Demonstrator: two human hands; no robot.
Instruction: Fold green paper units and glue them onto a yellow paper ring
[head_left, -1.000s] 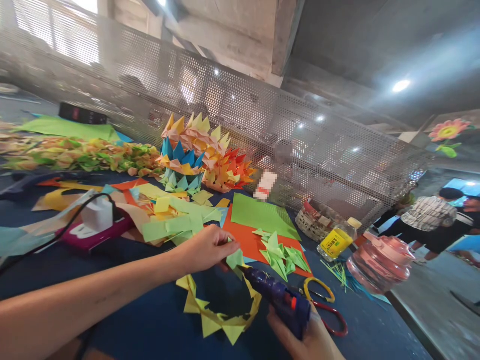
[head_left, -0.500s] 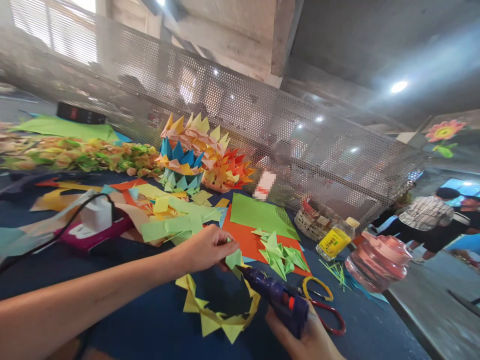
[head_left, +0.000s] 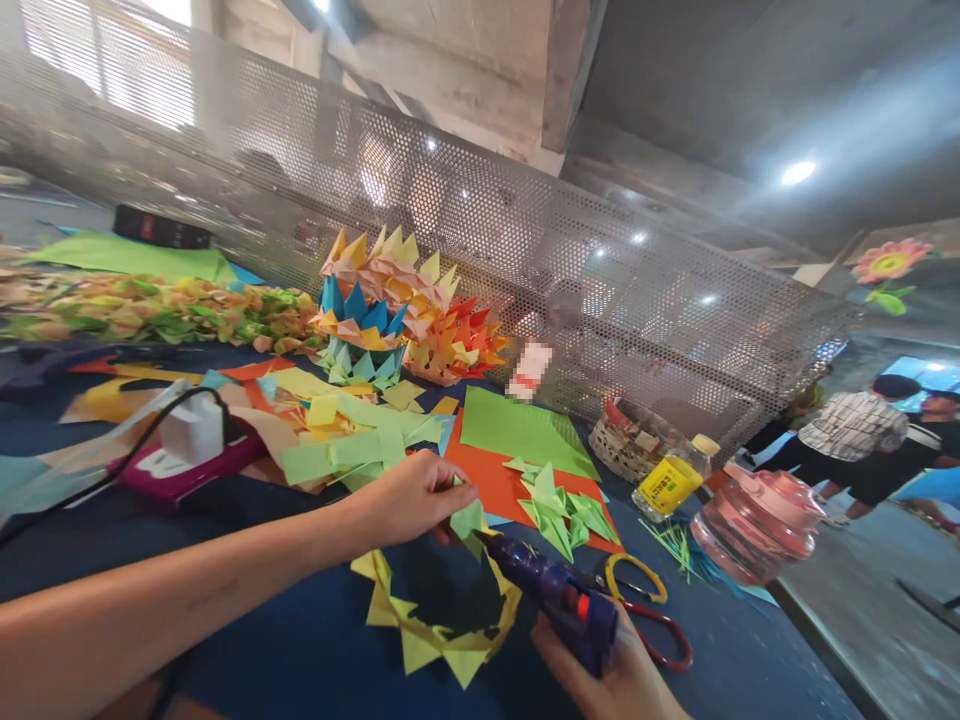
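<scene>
My left hand [head_left: 431, 497] pinches a folded light-green paper piece [head_left: 468, 517] between thumb and fingers. My right hand [head_left: 600, 660] is wrapped round the handle of a dark blue glue gun [head_left: 551, 590]. The gun's nozzle points left and meets the green piece, or comes very close to it. Just below lies a ring of folded yellow paper points [head_left: 442, 645] on the dark blue table. Several folded green pieces [head_left: 562, 510] rest on an orange sheet [head_left: 487, 480] to the right. Scissors [head_left: 637, 580] with yellow and red handles lie beside the gun, partly hidden.
Stacked paper crowns [head_left: 390, 310] stand at the back against a perforated metal screen [head_left: 480, 200]. Paper strips [head_left: 360, 430] and a magenta device [head_left: 191, 465] with a black cord lie left. At right are a basket [head_left: 626, 445], a yellow-labelled bottle [head_left: 675, 480] and a pink jug [head_left: 757, 520].
</scene>
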